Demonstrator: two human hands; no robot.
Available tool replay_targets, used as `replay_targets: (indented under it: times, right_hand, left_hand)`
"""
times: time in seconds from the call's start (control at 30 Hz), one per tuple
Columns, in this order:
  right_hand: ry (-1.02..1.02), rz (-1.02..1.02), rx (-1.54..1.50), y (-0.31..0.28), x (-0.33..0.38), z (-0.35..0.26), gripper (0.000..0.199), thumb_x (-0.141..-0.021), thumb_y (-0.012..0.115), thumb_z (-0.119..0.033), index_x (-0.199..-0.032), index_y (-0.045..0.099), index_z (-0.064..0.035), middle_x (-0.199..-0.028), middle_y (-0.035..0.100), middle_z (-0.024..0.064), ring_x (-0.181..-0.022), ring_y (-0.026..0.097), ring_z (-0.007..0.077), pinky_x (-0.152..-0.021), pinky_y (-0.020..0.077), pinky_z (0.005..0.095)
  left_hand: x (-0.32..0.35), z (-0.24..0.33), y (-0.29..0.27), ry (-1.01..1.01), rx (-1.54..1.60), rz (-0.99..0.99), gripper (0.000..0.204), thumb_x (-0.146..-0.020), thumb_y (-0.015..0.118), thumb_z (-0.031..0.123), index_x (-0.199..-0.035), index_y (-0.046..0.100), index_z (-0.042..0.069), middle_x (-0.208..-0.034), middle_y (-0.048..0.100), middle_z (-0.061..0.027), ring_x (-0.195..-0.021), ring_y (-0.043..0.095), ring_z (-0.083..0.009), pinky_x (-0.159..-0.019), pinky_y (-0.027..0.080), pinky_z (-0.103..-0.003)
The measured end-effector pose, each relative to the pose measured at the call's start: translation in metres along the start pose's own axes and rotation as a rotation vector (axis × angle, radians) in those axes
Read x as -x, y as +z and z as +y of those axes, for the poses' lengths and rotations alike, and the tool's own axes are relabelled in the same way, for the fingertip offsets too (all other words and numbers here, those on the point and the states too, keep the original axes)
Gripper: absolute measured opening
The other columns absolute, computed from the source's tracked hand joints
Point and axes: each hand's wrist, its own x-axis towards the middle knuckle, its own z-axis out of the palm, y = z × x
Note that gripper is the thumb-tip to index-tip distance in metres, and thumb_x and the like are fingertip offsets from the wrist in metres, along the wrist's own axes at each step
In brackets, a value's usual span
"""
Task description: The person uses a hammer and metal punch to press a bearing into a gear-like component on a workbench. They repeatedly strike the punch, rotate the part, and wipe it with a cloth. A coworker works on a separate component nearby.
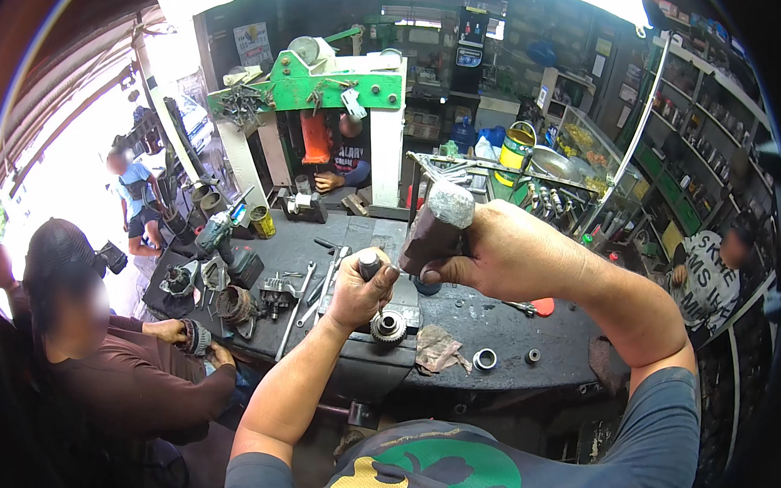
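At bench centre: left hand (355,290) clenched on punch (370,264) over gear (388,327); right hand (502,250) gripping hammer (435,227). Driving step; next, squarely struck blow needed.

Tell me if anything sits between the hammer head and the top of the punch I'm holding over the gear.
Nothing visible does. The hammer in the right hand hangs just beside the punch, gripped by the left hand above the gear.
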Motion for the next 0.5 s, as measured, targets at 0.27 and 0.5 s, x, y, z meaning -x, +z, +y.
replay_targets:
  times: [0.27,0.5]
  right_hand:
    - [-0.057,-0.019,0.003,0.005,-0.043,-0.002,0.041,-0.101,0.082,-0.035,-0.13,0.075,-0.0061,-0.108,0.082,0.0239,-0.106,0.079,0.0439,-0.093,0.0614,0.0513]
    - [-0.026,0.014,0.083,-0.011,-0.045,-0.027,0.028,-0.101,0.084,-0.026,-0.126,0.082,-0.0137,-0.112,0.083,0.0165,-0.104,0.08,0.0299,-0.096,0.0601,0.0429]
  left_hand:
    - [-0.003,0.005,0.001,-0.157,-0.012,-0.071,0.029,-0.104,0.087,0.031,-0.095,0.069,0.01,-0.077,0.06,0.0105,-0.067,0.049,-0.0014,-0.058,0.038,-0.025]
    - [-0.008,0.004,0.003,-0.111,-0.106,-0.165,0.034,-0.103,0.087,0.034,-0.09,0.068,0.009,-0.077,0.056,0.0102,-0.071,0.046,-0.0024,-0.062,0.039,-0.025]
